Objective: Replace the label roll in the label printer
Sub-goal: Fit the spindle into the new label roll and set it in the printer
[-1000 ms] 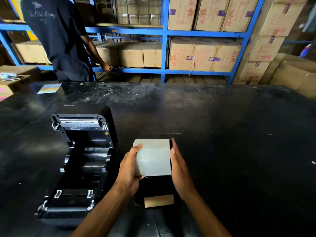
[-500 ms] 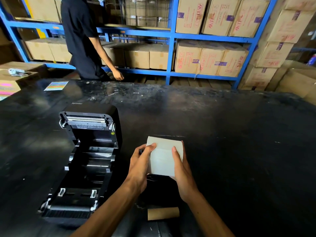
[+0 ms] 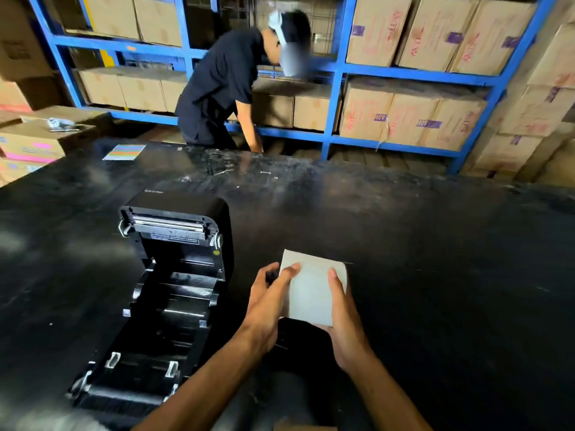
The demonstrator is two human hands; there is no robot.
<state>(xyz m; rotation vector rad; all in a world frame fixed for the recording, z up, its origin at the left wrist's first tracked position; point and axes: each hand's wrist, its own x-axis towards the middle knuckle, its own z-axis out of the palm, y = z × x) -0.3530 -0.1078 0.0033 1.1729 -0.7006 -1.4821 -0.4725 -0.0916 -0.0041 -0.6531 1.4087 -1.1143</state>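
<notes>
— Gripping what?
— Both the left hand (image 3: 264,309) and right hand (image 3: 345,325) clasp the label roll (image 3: 312,290) above the table (image 3: 435,275).
— Which way next?
— Leftward: the open label printer (image 3: 155,306) lies just beside the left hand, its bay crosswise.

Two bare forearms enter from the bottom edge of the frame, with no sleeve, cuff, watch, bracelet or glove visible anywhere along them. The left hand (image 3: 264,309) and the right hand (image 3: 343,321) are both uncovered, the fingers slender and ringless, the nails short and plain. Tendons and knuckles stand out under the dim warehouse light; whatever is worn above the forearms lies outside the frame.
</notes>
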